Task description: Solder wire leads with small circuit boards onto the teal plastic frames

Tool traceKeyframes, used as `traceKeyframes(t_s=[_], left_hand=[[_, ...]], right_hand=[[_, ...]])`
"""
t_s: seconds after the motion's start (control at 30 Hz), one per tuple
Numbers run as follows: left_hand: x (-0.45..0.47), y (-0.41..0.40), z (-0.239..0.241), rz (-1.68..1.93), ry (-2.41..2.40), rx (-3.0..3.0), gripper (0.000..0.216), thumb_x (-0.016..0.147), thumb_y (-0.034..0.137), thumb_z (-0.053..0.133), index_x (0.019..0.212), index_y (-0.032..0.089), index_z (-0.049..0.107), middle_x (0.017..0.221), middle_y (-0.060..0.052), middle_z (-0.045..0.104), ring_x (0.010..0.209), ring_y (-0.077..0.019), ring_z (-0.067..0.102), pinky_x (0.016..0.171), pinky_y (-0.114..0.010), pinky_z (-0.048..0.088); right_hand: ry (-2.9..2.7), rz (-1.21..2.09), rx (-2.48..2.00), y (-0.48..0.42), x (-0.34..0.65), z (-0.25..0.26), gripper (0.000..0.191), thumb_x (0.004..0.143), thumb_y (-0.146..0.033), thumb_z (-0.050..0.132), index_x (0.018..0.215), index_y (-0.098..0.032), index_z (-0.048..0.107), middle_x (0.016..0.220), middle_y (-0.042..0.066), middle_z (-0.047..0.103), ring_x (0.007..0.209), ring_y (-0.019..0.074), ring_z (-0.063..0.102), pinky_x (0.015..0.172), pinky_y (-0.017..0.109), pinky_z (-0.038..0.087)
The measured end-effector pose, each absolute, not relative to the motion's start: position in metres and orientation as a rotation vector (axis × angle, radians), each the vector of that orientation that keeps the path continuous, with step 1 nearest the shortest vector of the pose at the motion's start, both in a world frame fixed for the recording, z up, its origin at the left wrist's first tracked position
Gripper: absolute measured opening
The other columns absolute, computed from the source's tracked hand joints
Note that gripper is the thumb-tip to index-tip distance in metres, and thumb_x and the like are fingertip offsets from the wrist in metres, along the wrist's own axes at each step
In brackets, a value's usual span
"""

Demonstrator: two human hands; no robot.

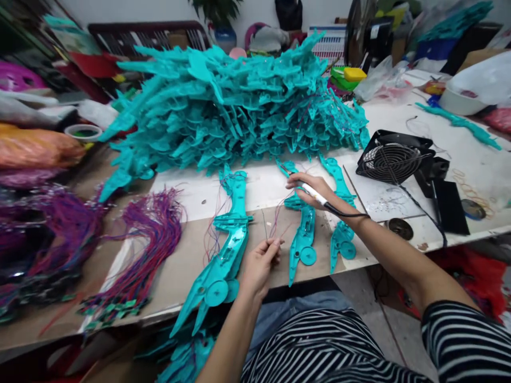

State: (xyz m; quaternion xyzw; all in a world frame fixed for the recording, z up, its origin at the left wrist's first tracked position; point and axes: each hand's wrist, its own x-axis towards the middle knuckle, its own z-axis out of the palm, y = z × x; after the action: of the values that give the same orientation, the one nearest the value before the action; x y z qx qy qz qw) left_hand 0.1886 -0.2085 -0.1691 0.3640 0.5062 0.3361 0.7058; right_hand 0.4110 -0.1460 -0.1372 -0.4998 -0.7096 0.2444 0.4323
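Note:
My right hand is wrapped round a white soldering iron with a black cord; its tip is close to a turquoise plastic part. Lower down and to the left, my left hand is closed in a pinch on a thin wire that rises from the fingertips. Fine red and blue leads trail from the turquoise part close by. To the left of my left hand lies a larger turquoise piece with loose wires, and a third turquoise piece lies beyond the middle one, under my right forearm.
A big heap of turquoise parts fills the back of the table. Bundles of red, blue and purple wires lie at left. On the right are a black fan, a small round tin and a black box.

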Motion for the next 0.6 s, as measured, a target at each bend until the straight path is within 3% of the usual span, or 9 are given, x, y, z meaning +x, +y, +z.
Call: traceKeyframes(t_s=[0.13, 0.27, 0.47, 0.6], left_hand=[[0.189, -0.209, -0.177, 0.749, 1.147, 0.807, 0.048, 0.048, 0.054, 0.087, 0.071, 0.015, 0.070, 0.056, 0.003, 0.053, 0.052, -0.0084, 0.043, 0.051, -0.021, 0.033], [0.189, -0.211, -0.178, 0.720, 1.176, 0.921, 0.040, 0.054, 0.052, 0.084, 0.069, 0.017, 0.071, 0.058, 0.001, 0.056, 0.054, -0.0107, 0.045, 0.053, -0.022, 0.036], [0.187, -0.210, -0.175, 0.616, 1.144, 1.310, 0.028, 0.071, 0.049, 0.071, 0.071, 0.021, 0.073, 0.071, -0.005, 0.070, 0.072, -0.0216, 0.060, 0.068, -0.030, 0.045], [0.188, -0.208, -0.175, 0.552, 1.141, 1.447, 0.030, 0.075, 0.049, 0.063, 0.068, 0.021, 0.071, 0.068, -0.006, 0.069, 0.071, -0.0242, 0.061, 0.066, -0.031, 0.045]], right_hand=[[-1.442, 0.910, -1.273, -0.193, 0.407, -0.156, 0.031, 0.081, -0.030, 0.064, 0.110, -0.019, 0.056, 0.093, 0.005, 0.072, 0.086, 0.0168, 0.070, 0.074, 0.029, 0.053], [-1.218, 1.003, -1.240, -0.211, 0.401, -0.165, 0.041, 0.076, -0.037, 0.072, 0.109, -0.020, 0.055, 0.080, 0.000, 0.067, 0.068, 0.0136, 0.063, 0.061, 0.027, 0.052], [-1.191, 1.075, -1.211, -0.211, 0.389, -0.163, 0.039, 0.074, -0.036, 0.075, 0.105, -0.022, 0.057, 0.074, -0.003, 0.064, 0.058, 0.0113, 0.060, 0.056, 0.026, 0.052], [-1.184, 1.141, -1.127, -0.215, 0.383, -0.161, 0.038, 0.075, -0.034, 0.076, 0.107, -0.022, 0.058, 0.075, -0.003, 0.065, 0.060, 0.0117, 0.063, 0.059, 0.028, 0.056]])
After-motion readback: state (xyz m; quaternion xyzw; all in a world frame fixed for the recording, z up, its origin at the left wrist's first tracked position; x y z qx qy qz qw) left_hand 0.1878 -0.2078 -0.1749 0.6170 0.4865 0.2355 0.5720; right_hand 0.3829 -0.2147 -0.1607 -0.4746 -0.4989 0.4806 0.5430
